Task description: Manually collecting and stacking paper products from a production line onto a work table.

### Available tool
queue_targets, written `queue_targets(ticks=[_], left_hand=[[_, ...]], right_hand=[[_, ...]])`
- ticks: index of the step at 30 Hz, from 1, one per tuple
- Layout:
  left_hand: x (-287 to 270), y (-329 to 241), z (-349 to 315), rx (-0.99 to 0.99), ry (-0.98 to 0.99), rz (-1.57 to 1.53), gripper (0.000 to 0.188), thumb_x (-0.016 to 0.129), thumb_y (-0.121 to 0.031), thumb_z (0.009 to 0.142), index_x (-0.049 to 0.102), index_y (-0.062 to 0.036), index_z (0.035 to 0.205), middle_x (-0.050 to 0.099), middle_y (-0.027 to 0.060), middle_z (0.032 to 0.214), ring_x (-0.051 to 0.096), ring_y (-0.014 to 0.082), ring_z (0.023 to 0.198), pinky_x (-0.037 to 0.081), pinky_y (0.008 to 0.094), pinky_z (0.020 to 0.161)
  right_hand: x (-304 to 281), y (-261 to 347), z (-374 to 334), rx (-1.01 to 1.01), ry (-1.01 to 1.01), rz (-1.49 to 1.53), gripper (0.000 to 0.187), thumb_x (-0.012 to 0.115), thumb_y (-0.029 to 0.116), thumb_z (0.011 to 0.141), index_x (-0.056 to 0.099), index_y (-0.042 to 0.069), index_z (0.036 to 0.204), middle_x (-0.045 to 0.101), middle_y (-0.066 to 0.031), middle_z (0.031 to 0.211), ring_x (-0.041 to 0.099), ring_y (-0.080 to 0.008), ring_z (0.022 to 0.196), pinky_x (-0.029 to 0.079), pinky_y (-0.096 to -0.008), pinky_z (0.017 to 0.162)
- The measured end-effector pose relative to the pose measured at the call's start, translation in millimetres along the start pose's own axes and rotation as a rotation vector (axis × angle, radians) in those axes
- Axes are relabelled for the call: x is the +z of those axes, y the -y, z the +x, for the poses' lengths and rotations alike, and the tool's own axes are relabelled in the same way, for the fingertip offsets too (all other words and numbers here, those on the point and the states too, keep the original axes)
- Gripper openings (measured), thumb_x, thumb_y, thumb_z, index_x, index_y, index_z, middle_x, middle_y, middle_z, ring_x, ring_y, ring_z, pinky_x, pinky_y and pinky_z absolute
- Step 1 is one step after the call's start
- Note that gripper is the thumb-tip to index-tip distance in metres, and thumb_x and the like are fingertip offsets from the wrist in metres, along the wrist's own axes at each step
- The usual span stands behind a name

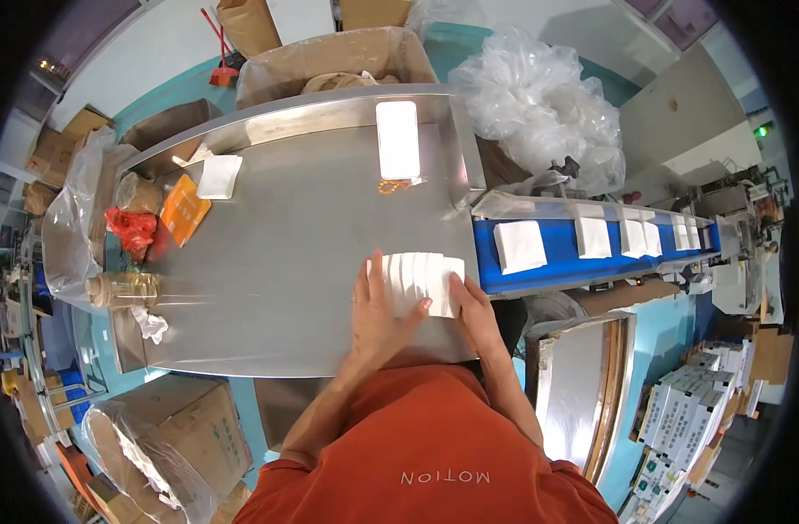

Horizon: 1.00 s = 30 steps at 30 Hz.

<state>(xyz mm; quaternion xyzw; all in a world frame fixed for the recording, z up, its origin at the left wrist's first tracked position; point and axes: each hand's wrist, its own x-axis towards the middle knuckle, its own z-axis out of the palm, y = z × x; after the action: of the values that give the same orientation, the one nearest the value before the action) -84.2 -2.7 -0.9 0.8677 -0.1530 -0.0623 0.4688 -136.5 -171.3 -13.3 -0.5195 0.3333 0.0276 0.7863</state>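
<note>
A row of overlapping white folded napkin-like squares [406, 278] stands over the right part of the steel table [286, 236], close to my body. My left hand [377, 321] holds the left end, its fingers along the side and its thumb across the near edge. At the right end, my right hand [478, 321] presses its thumb on the last square, and its other fingers are mostly hidden. More white folded squares [520, 246] lie spaced along a blue conveyor belt [556, 253] just right of the table.
A white rectangular panel [397, 140] lies at the table's far side beside an orange beaded loop [390, 186]. On the left are a white folded piece [218, 176], an orange packet [185, 210], a red plastic bag [131, 229] and a clear jar [127, 290]. Raised metal edges border the table.
</note>
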Motion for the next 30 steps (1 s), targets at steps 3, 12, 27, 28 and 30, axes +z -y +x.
queue_targets(ticks=[3, 12, 27, 28, 30], left_hand=[[-1.5, 8.5, 1.9, -0.019, -0.064, 0.025, 0.104, 0.082, -0.038, 0.075, 0.022, -0.0051, 0.152, 0.031, 0.0337, 0.144, 0.039, 0.0498, 0.129, 0.038, 0.0542, 0.104], [-8.3, -23.5, 9.6, -0.004, -0.048, 0.405, 0.095, 0.083, -0.046, 0.068, 0.039, -0.0169, 0.147, 0.026, 0.0244, 0.152, 0.037, 0.0461, 0.132, 0.04, 0.0567, 0.095], [-28.8, 4.0, 16.1, -0.079, -0.148, 0.483, 0.079, 0.078, -0.027, 0.071, 0.047, -0.0279, 0.144, 0.029, 0.0179, 0.153, 0.039, 0.0468, 0.13, 0.041, 0.0573, 0.096], [-27.1, 3.2, 16.5, -0.068, -0.136, 0.48, 0.079, 0.078, -0.028, 0.071, 0.047, -0.0276, 0.143, 0.029, 0.0179, 0.153, 0.039, 0.0468, 0.13, 0.041, 0.0569, 0.096], [-28.1, 4.6, 15.9, -0.09, -0.156, 0.491, 0.078, 0.079, -0.028, 0.071, 0.048, -0.0268, 0.143, 0.03, 0.0178, 0.153, 0.039, 0.0464, 0.13, 0.041, 0.0567, 0.095]], right_hand=[[-23.0, -10.3, -0.1, 0.095, -0.034, -0.102, 0.033, 0.059, 0.023, 0.097, 0.06, -0.003, 0.117, 0.065, -0.0084, 0.102, 0.062, -0.0153, 0.088, 0.051, -0.0282, 0.076], [17.8, -3.3, 0.2, -0.067, 0.175, -0.307, 0.054, 0.044, 0.052, 0.102, 0.06, 0.002, 0.111, 0.061, -0.0036, 0.097, 0.056, -0.0125, 0.088, 0.048, -0.0293, 0.077], [97.3, 109.4, 224.0, -0.652, -0.202, -1.399, 0.069, 0.05, 0.057, 0.094, 0.028, 0.024, 0.15, 0.068, -0.0287, 0.093, 0.065, -0.0502, 0.089, 0.052, -0.0559, 0.079], [90.6, 107.1, 224.5, -0.691, -0.241, -1.388, 0.068, 0.052, 0.055, 0.094, 0.031, 0.021, 0.149, 0.069, -0.0256, 0.087, 0.067, -0.0465, 0.082, 0.053, -0.0521, 0.074], [90.8, 96.1, 205.1, -0.757, -0.157, -1.228, 0.067, 0.052, 0.053, 0.095, 0.032, 0.019, 0.148, 0.069, -0.0235, 0.084, 0.067, -0.0432, 0.077, 0.052, -0.0501, 0.07]])
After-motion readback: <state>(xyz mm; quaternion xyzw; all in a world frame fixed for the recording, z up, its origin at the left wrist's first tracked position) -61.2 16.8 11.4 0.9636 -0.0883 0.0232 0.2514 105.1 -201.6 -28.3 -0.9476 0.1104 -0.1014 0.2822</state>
